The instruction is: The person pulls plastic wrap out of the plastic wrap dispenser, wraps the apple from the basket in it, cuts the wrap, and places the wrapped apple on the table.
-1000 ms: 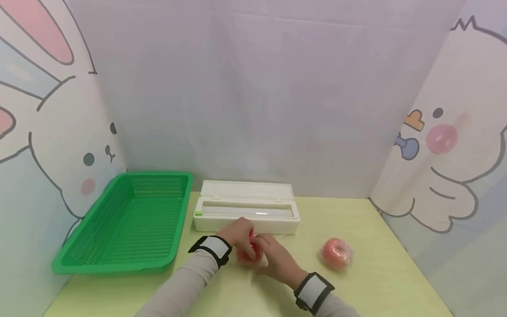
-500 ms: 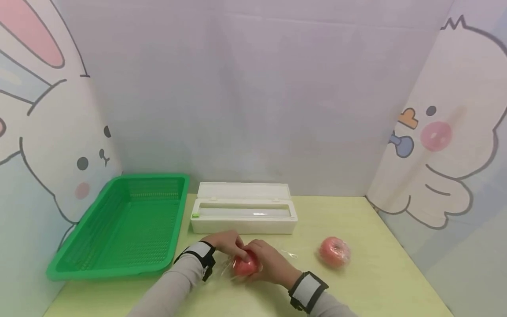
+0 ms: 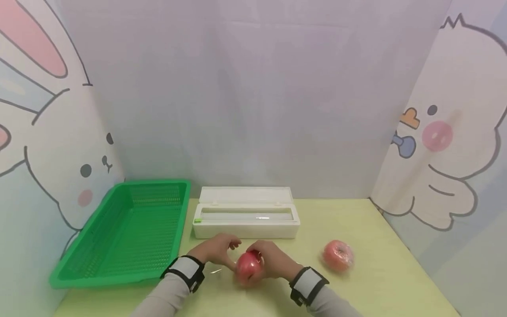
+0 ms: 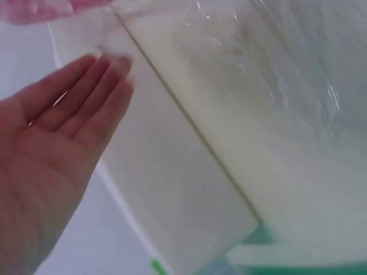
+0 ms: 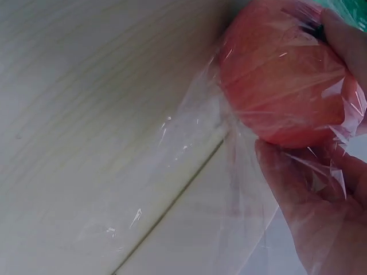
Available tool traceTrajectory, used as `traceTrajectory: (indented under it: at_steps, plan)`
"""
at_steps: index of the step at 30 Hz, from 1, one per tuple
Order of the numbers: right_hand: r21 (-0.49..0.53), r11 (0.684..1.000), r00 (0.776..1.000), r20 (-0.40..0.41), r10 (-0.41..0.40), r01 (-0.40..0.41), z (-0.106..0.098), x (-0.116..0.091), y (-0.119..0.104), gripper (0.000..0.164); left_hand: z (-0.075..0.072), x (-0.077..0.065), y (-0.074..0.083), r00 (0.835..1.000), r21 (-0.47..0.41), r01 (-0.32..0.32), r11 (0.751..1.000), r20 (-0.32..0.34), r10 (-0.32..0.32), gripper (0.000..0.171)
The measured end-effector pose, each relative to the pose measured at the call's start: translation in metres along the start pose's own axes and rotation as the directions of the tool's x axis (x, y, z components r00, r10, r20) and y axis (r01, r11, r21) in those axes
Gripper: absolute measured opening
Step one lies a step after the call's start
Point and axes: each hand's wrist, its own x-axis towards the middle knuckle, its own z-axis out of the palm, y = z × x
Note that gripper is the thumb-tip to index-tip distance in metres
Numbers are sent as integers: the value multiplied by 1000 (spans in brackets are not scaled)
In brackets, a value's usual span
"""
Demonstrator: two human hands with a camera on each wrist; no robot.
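Observation:
My right hand point(image 3: 275, 260) grips a red apple point(image 3: 248, 270) above the table in front of the white box. Clear plastic wrap point(image 5: 198, 117) covers the apple, and a loose sheet of it trails off in the right wrist view. There, thumb and fingers sit on opposite sides of the fruit. On the apple's left is my left hand point(image 3: 215, 250), its thumb tip close to the fruit; whether it touches cannot be told. In the left wrist view the left hand's fingers point(image 4: 94, 112) are extended and hold nothing, with film hanging beyond them.
Behind the hands stands a white cling-film dispenser point(image 3: 246, 230) with its lid up and a roll inside. A green basket point(image 3: 183, 220) occupies the left side. Another wrapped apple point(image 3: 338, 256) lies to the right on the yellow-green table point(image 3: 380, 281). Printed curtains surround the back and sides.
The left hand has come off the apple and shifted left, its fingers spreading. The right hand keeps hold of the apple, which has turned and shows more of its red side.

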Motion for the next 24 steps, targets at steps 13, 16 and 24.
traceTrajectory:
  at_steps: [13, 16, 24]
  plan:
    - [188, 971, 972, 209, 106, -146, -16, 21, 28, 35, 48, -3, 13, 902, 413, -225, 883, -255, 349, 98]
    - [224, 961, 962, 253, 105, -164, -14, 23, 30, 32, 55, -2, 9, 895, 438, -180, 880, -299, 332, 87]
    - [206, 973, 963, 265, 51, -108, -19, 25, 31, 32, 52, 1, 7, 953, 184, -99, 978, -266, 147, 78]
